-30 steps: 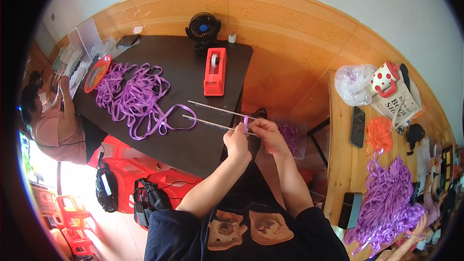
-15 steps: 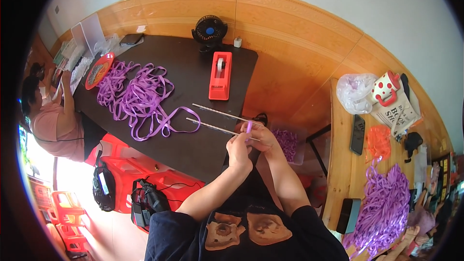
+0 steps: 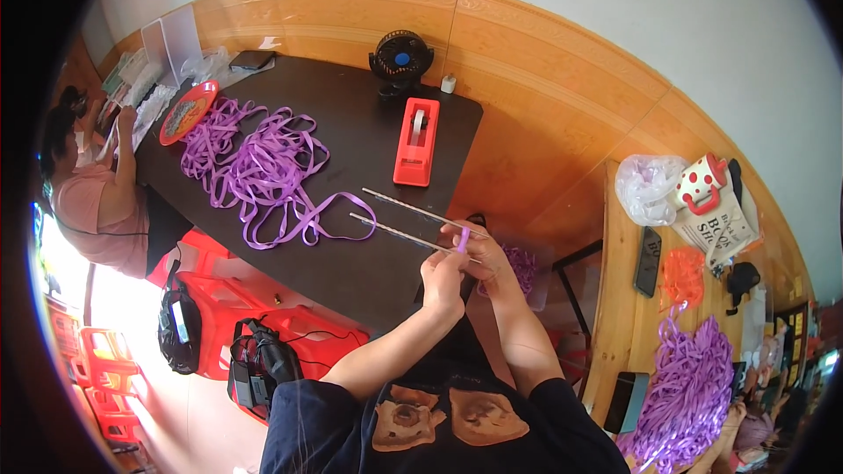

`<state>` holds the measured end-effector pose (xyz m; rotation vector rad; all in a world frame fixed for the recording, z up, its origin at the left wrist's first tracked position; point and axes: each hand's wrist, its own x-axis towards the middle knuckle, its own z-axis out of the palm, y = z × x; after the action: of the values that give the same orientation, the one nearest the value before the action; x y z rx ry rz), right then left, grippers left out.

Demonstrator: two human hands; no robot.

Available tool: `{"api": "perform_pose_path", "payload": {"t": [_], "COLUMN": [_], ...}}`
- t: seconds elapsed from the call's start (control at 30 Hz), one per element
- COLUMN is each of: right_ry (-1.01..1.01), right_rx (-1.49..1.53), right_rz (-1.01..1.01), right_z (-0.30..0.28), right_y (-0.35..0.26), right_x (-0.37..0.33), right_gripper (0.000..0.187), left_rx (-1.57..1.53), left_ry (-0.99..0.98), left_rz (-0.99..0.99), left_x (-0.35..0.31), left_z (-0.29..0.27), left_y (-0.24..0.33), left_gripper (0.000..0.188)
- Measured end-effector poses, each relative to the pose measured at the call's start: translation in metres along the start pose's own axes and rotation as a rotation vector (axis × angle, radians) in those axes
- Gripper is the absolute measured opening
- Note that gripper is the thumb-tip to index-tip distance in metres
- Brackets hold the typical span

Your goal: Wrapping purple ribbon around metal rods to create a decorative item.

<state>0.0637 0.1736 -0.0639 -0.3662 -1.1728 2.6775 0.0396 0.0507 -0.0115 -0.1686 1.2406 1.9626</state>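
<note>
Pinching a short strip of purple ribbon (image 3: 462,240), the left hand (image 3: 442,279) and right hand (image 3: 486,256) meet above the near edge of the dark desk (image 3: 351,123), each grip closed on the strip and on two thin silvery rods (image 3: 399,219) that jut left over the desktop. Beyond the rod tips lies a heap of purple ribbon (image 3: 259,167); just beside it stands a red tape dispenser (image 3: 415,142), with a small black fan (image 3: 401,57) behind.

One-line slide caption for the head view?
Both hands, left hand and right hand, pinch purple ribbon onto two thin rods over dark table.
</note>
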Motion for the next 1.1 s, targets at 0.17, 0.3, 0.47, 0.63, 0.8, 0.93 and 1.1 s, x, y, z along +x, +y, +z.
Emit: {"api": "perform_pose_path", "payload": {"t": [0.17,0.3,0.47,0.63,0.8,0.93,1.1], "right_ry": [0.052,0.008,0.034,0.024,-0.088,-0.171,-0.140], "right_rx": [0.051,0.113,0.226,0.294,0.462,0.546,0.537], "right_rz": [-0.064,-0.085,-0.105,-0.108,-0.137,-0.152,-0.133], "right_z": [0.012,0.008,0.016,0.017,0.018,0.017,0.021], "right_y": [-0.010,-0.006,-0.011,-0.007,-0.002,0.001,-0.003], "right_x": [-0.011,-0.018,-0.026,-0.027,-0.026,-0.024,-0.020], "right_gripper": [0.039,0.047,0.053,0.054,0.046,0.056,0.068], "left_rx": [0.003,-0.019,-0.017,-0.032,-0.024,0.009,-0.006], "left_ry": [-0.006,-0.025,-0.034,-0.029,-0.035,-0.037,-0.025], "left_rz": [0.011,0.024,0.017,0.022,0.015,0.022,0.032], "left_x": [0.001,0.002,0.001,0.002,0.003,0.006,0.006], "left_z": [0.000,-0.001,0.000,-0.001,-0.002,-0.005,-0.006], "left_y": [-0.002,-0.004,-0.002,-0.002,-0.002,-0.005,-0.004], "left_gripper": [0.003,0.004,0.006,0.007,0.006,0.006,0.007]}}
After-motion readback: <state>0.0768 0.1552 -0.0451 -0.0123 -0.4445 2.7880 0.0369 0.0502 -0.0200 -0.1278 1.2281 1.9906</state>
